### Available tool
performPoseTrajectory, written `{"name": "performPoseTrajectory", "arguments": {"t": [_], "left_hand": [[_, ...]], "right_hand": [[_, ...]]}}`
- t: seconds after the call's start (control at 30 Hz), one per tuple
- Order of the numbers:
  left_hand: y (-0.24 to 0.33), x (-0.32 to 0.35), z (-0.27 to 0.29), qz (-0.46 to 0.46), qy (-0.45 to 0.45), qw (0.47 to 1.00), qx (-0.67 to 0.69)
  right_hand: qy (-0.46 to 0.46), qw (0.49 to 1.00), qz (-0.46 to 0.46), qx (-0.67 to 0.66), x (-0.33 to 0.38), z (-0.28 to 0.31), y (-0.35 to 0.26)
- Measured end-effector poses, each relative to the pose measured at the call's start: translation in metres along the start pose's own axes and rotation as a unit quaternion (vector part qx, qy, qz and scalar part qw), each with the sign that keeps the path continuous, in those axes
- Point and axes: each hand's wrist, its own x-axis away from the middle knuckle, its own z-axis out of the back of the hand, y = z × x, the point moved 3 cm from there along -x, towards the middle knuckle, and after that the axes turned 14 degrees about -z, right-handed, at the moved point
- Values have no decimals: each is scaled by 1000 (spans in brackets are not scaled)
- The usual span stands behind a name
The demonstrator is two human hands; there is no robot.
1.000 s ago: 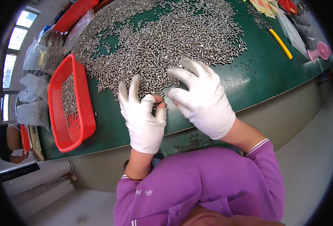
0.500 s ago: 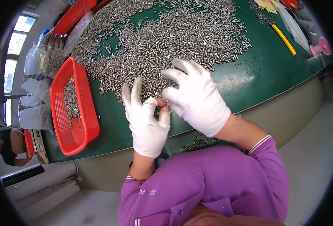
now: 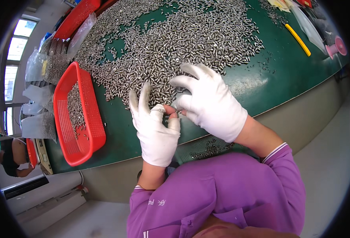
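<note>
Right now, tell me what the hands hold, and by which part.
A small metal piece is pinched between the left hand and right hand fingertips; which part cannot be told.

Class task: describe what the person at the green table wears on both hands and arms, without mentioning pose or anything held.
Both the left hand and right hand wear plain white fabric gloves. The forearms are bare. The purple sleeves end above the wrist, with white-striped cuffs.
</note>
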Motion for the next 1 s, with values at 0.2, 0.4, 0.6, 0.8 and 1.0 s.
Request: {"name": "performPoseTrajectory", "arguments": {"t": [0.2, 0.4, 0.6, 0.8, 1.0], "left_hand": [[0, -1, 0, -17, 0, 1000, 12], [1, -1, 1, -11, -9, 1000, 11], [2, -2, 0, -15, -12, 1000, 13], [2, -2, 1, -21, -10, 999, 31], [3, -3, 0, -20, -17, 999, 31]], "right_hand": [[-31, 999, -18, 22, 1, -1, -2], [21, 999, -28, -10, 8, 5, -2], [17, 1000, -15, 19, 15, 7, -3], [3, 996, -91, 13, 17, 5, -6], [-37, 990, -136, 5, 14, 3, -4]]}}
